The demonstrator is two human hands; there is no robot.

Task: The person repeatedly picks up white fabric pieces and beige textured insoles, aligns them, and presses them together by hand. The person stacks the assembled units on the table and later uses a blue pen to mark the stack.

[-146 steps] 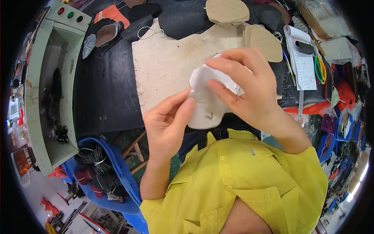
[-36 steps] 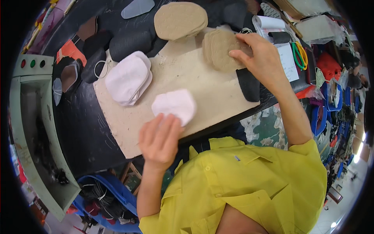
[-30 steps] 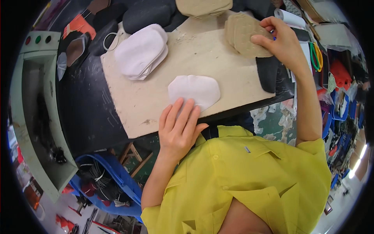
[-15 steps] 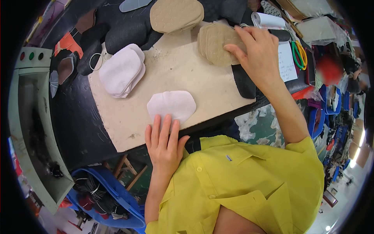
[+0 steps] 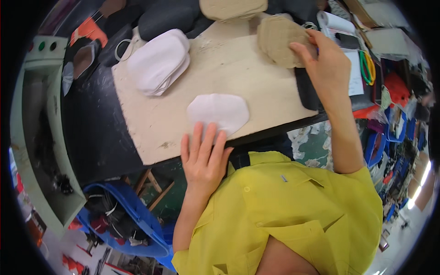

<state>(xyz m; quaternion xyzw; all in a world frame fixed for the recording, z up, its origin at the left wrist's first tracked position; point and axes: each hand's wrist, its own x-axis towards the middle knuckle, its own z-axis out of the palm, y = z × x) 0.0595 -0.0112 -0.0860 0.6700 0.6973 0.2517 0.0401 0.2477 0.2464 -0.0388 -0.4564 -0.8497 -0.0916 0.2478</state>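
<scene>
Here, white pad (image 5: 218, 111) near board edge (image 5: 275, 121).

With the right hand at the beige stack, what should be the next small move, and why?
Probably the right hand should lift only the top piece from the beige stack: its thumb and fingers are at the stack's right edge, while the left hand has its fingertips on a single white piece lying flat.

Left fingers (image 5: 207, 139) outstretched, right fingers (image 5: 318, 40) bent
</scene>
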